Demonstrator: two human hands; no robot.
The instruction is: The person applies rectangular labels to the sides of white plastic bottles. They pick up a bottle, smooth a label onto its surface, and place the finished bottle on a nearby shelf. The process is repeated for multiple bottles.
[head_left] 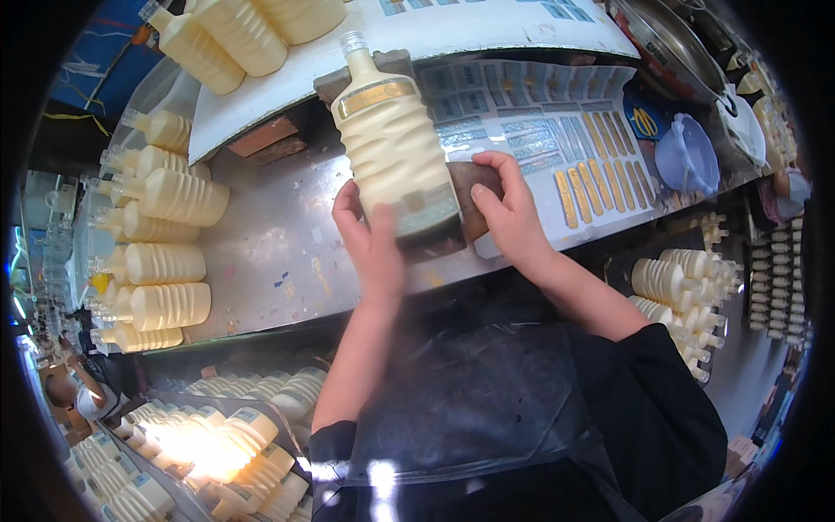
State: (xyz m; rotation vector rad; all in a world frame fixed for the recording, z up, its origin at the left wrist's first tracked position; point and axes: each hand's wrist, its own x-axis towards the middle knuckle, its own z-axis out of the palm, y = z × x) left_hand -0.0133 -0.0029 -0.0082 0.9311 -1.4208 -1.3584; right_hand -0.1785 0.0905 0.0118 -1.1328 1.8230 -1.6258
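Light is fairly bright across the middle of the frame, leaving soft, pale glare on the metal table. The white board at the top looks evenly lit, with shadow under its lower edge. At lower left, a burnt-out yellowish glare swallows detail on the clustered bottles. Small white highlights mark the dark apron at bottom centre. The left forearm is blurred. Straight edges bow outward toward a black rim, and the far left looks hazy.

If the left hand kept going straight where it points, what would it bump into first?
Probably the cream ridged bottle: the left hand overlaps its lower end in the picture, though whether they touch is unclear.
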